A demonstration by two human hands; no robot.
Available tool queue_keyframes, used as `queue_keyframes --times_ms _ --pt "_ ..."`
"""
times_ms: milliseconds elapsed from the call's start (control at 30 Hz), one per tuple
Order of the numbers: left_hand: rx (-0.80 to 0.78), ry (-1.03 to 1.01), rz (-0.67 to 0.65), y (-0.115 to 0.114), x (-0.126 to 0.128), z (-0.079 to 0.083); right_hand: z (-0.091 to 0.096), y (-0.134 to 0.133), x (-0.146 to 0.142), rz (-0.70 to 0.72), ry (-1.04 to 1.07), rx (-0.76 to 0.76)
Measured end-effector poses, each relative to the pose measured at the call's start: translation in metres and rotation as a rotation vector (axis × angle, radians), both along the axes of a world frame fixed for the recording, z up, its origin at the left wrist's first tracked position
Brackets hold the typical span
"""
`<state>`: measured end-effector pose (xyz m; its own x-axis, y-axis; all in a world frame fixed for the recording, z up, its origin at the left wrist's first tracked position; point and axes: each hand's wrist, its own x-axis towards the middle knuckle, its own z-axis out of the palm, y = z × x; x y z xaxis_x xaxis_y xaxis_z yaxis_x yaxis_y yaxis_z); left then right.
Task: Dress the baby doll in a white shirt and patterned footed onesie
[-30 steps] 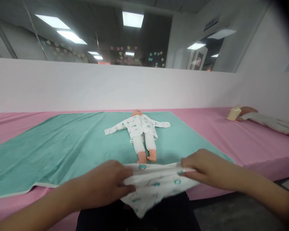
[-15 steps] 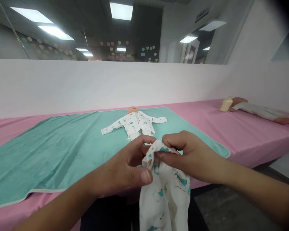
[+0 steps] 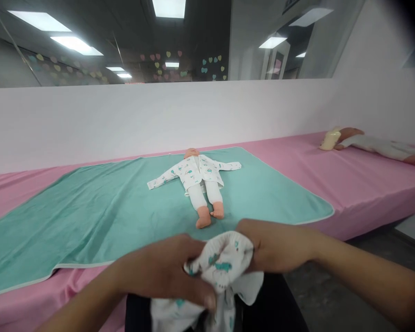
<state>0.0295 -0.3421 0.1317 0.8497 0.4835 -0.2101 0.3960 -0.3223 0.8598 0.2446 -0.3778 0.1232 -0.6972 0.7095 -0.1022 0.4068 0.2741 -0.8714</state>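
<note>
Between my hands is a pair of white baby pants [image 3: 228, 258] with teal print, bunched up above my lap. My left hand [image 3: 173, 267] grips the cloth from the left, thumb on the near side. On the other side my right hand [image 3: 273, 244] is closed on the gathered edge, its fingertips partly hidden by the fabric. Beyond them a baby doll [image 3: 209, 196] lies on its back, feet toward me. It wears a matching printed jacket [image 3: 190, 171], sleeves spread out, and white leggings that leave its feet bare.
A teal blanket [image 3: 100, 207] lies under the doll on a pink-covered table [image 3: 290, 161]. At the far right lie a second doll [image 3: 380, 145] and a pale yellow bottle [image 3: 330, 139]. Behind the table rises a white wall [image 3: 90, 124] with a dark window above.
Both hands have moved lower, and the hanging cloth is now bunched and folded up between them. The view has shifted, so the doll's legs and feet now show.
</note>
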Motion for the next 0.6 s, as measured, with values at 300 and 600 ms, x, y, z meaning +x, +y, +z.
queue_keyframes --times_ms 300,600 --pt "-0.447 -0.432 0.440 -0.005 0.023 -0.022 -0.052 -0.005 -0.005 -0.047 0.442 -0.388" --pt "-0.624 -0.377 0.461 -0.004 0.028 -0.025 -0.064 -0.013 -0.001 -0.265 0.794 -0.420"
